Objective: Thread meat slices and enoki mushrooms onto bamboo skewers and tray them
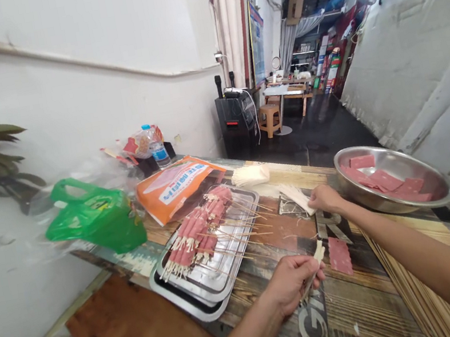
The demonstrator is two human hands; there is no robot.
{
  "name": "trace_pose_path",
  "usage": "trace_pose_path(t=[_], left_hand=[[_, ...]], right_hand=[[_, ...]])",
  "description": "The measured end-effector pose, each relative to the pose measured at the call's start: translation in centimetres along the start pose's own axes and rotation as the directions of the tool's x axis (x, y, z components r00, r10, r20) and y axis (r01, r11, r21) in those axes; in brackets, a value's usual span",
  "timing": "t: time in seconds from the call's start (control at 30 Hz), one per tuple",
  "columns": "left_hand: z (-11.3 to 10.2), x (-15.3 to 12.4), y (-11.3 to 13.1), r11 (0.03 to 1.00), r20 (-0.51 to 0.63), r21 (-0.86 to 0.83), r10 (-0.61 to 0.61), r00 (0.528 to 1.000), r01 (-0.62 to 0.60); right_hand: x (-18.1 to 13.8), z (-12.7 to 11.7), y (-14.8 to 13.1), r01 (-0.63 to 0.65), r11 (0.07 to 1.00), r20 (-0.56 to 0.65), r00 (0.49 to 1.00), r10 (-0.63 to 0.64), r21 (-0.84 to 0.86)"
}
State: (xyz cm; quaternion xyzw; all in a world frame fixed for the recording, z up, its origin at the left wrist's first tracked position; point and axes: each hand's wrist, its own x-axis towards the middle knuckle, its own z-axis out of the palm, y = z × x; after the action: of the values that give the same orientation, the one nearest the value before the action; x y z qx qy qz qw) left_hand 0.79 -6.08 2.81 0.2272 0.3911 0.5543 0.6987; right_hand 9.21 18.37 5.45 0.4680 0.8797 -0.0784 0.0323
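My left hand (294,279), low in the middle of the head view, is closed on a thin bunch of enoki mushrooms (319,250). Farther off, my right hand (324,198) pinches the near end of another enoki clump (295,197) lying on the table. A single pink slice of meat (339,256) rests flat just right of my left hand. To the left, a metal tray (237,256) carries several skewered rolls (192,229) of pink meat around enoki, their sticks pointing right. More enoki (250,175) lies behind the right hand's clump.
A steel bowl (388,206) of meat slices (384,180) stands at the right. Bamboo skewers (415,286) lie beneath my right forearm. An orange packet (180,185), a green plastic bag (94,217) and a water bottle (158,152) are at the back left.
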Motion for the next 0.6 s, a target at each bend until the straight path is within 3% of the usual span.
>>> trace_pose_path(t=[0.4,0.6], left_hand=[[-0.1,0.0,-0.4,0.999,0.009,0.009,-0.031,0.999,0.031],[0.1,-0.1,-0.2,0.999,-0.003,0.024,-0.027,1.0,0.027]], right_hand=[[1.1,0.6,-0.1,0.019,1.0,-0.007,1.0,-0.019,0.022],[1.1,1.2,0.7,0.008,0.992,-0.093,0.996,0.003,0.122]])
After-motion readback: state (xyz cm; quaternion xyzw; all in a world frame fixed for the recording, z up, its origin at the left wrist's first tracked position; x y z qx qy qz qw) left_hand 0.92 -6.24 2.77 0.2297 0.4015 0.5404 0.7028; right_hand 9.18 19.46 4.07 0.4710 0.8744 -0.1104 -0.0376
